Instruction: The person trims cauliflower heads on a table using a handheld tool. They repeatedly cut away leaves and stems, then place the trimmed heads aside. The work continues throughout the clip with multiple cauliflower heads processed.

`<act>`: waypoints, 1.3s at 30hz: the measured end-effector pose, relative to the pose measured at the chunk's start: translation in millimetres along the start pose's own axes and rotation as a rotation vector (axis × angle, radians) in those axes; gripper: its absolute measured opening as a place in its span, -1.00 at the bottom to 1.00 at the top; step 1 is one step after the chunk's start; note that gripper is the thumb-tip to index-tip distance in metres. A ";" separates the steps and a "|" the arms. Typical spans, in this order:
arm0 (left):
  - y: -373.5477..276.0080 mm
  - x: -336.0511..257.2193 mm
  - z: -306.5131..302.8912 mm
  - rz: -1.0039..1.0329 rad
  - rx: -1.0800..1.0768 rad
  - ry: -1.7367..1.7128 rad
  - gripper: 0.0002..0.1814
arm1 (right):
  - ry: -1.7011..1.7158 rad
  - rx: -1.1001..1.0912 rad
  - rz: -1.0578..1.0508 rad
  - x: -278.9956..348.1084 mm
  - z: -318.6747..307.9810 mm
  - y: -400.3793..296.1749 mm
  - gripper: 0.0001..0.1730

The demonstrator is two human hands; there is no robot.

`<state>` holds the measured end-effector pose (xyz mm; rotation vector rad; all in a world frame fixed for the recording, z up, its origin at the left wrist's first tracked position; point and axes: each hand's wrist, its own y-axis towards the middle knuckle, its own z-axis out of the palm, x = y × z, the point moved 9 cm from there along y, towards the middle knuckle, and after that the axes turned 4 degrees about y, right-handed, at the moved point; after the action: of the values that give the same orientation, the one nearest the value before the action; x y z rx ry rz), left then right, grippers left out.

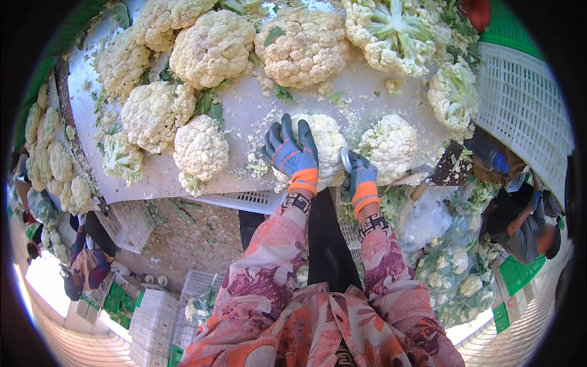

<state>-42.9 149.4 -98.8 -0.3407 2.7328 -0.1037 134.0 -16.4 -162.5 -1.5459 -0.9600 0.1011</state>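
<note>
My left hand (293, 153), in a blue-grey and orange work glove, lies with spread fingers over the left side of a cauliflower head (324, 140) and holds it on the pale tabletop (257, 110). In my right hand (361, 176), gloved alike, is a small tool with a round, shiny metal rim (346, 159), touching the right side of that head. The tool's handle is hidden in my fingers. Just right of this hand sits another whitish cauliflower (392, 142). A smaller cauliflower (202, 147) rests to the left, apart from my hands.
Several large cauliflowers (213, 48) line the far side among crumbs and leaves. A wooden-handled knife (421, 189) juts over the front edge. A white plastic crate (523, 91) and blue bottle (497, 161) are at right, bagged cauliflowers (458, 275) below. People (527, 229) work on both sides.
</note>
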 end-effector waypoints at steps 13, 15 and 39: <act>4.0 23.7 9.5 0.064 -0.046 -0.308 -0.59 | -0.389 0.113 -0.101 20.4 -9.8 -37.2 -0.60; -2.9 39.9 13.0 0.076 0.073 -0.389 -0.48 | 0.104 0.126 0.025 -53.4 -46.9 -28.6 -0.65; -99.9 -239.2 35.5 1.178 0.396 -0.109 -0.62 | 0.520 -0.139 0.153 -32.5 -112.1 16.2 -0.76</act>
<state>207.4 111.7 -32.7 1.2861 2.2904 -0.2686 184.8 -122.7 -163.6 -1.6588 -0.4448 -0.2555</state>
